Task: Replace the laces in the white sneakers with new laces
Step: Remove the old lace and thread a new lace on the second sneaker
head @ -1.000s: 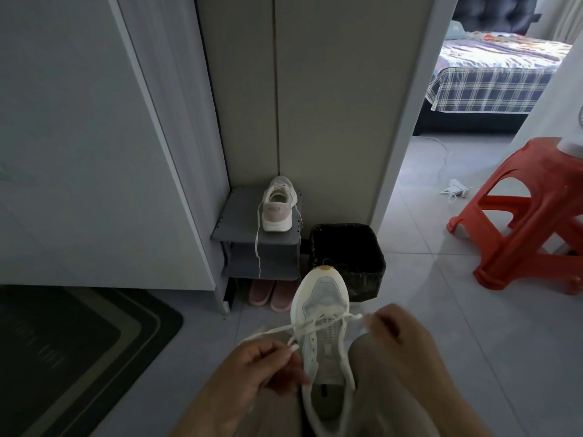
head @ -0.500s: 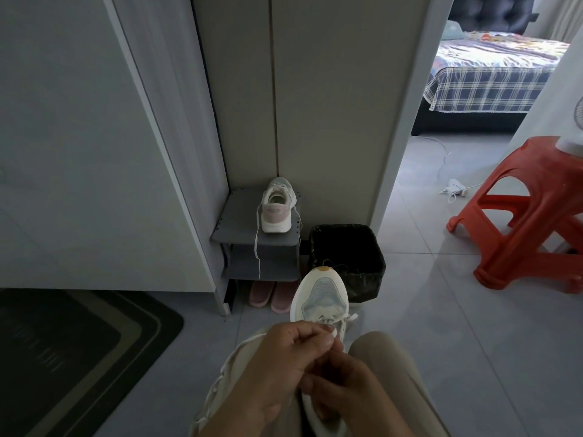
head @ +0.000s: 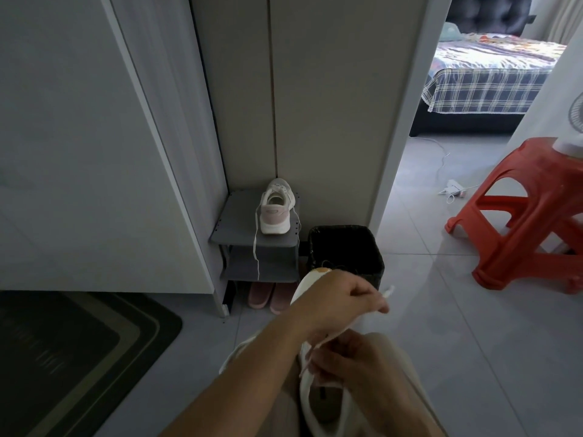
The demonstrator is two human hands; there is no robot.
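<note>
- firstly, at far left a dark mat (head: 79, 357) lies on the tiled floor.
- a grey shoe rack (head: 239, 228) stands in the corner; the other sneaker (head: 276, 209) sits on its top shelf, heel toward the camera, with a loose lace (head: 256, 253) hanging over the front edge.
- pink slippers (head: 268, 294) sit under the rack, and a dark bin (head: 345, 253) stands just beside it.
- the left hand (head: 337, 298) reaches across the lap, thumb and fingers pinching the white lace (head: 344, 330) near its tip; the strand runs taut down to the shoe.
- the white sneaker (head: 318, 405) rests on the person's lap, toe pointing away.
- the right hand (head: 347, 364) sits lower, fingers curled round the sneaker's upper by the eyelets.
- a red stool (head: 530, 222) stands at right, well apart.
</note>
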